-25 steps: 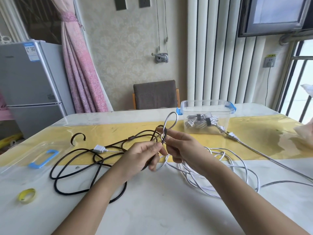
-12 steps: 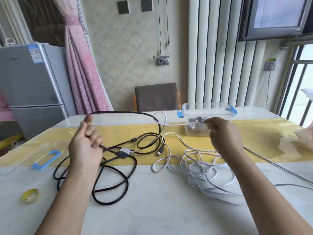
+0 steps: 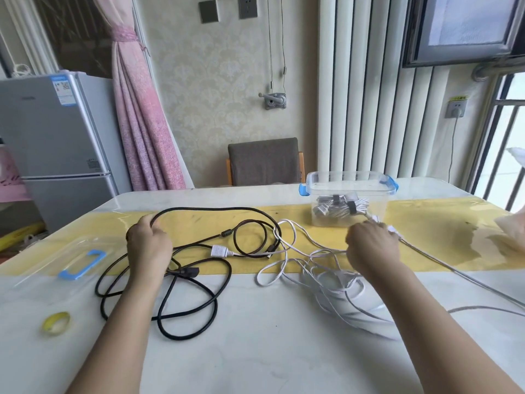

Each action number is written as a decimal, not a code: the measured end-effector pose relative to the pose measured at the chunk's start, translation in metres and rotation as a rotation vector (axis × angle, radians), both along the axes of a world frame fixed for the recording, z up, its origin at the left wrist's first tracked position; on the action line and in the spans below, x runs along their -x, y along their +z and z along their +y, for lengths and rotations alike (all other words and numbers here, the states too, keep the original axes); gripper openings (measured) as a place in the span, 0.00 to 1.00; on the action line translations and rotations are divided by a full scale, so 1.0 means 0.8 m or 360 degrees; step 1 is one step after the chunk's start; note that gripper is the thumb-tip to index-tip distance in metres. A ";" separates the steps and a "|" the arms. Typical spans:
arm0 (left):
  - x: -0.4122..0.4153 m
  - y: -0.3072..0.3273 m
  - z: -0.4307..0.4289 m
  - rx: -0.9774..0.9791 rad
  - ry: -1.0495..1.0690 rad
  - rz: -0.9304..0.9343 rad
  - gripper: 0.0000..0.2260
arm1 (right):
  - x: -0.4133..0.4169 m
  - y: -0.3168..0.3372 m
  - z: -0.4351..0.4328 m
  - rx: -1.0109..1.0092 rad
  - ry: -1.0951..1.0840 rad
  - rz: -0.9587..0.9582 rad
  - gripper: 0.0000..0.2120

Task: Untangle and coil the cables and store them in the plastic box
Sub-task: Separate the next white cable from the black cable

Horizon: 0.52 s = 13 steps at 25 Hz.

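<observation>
Both hands out on the table (image 3: pixel 255 359), one to each cable.
Nearest lies a yellow tape roll (image 3: pixel 56 323), with the box's clear lid (image 3: pixel 82 264) just past it. Then comes the black cable (image 3: pixel 187 317) in loose loops, and the white cable (image 3: pixel 335 282) in a tangled heap beside it. The left hand (image 3: pixel 149 245) has its fingers (image 3: pixel 145 221) curled round the black cable's far arc. The right hand (image 3: pixel 372 245) grips the white cable near its plug. Beyond stands the plastic box (image 3: pixel 377 211), open, with bundled cables inside.

The left hand (image 3: pixel 149 245) grips the black cable (image 3: pixel 216 208) at its far loop. The right hand (image 3: pixel 372 247) holds the white cable (image 3: pixel 345 291) just before the plastic box (image 3: pixel 350 174), which contains coiled cables. Both tangles lie on the table (image 3: pixel 255 359).
</observation>
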State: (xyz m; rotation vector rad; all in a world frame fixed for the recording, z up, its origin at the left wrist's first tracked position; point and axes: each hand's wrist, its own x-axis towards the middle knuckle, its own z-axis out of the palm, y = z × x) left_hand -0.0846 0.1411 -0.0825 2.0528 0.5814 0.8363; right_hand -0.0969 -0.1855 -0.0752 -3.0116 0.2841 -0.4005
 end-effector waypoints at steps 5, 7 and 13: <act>0.000 -0.009 -0.055 -0.1072 -0.0341 -0.0363 0.32 | -0.002 -0.019 0.058 -0.0458 0.0757 -0.0166 0.23; -0.002 -0.014 -0.091 -0.1316 -0.0702 -0.0434 0.32 | -0.003 -0.035 0.074 -0.0502 0.0876 0.0045 0.20; -0.017 -0.064 -0.115 -0.1308 -0.1324 0.0044 0.28 | -0.028 -0.059 0.083 -0.0534 0.0591 0.0085 0.20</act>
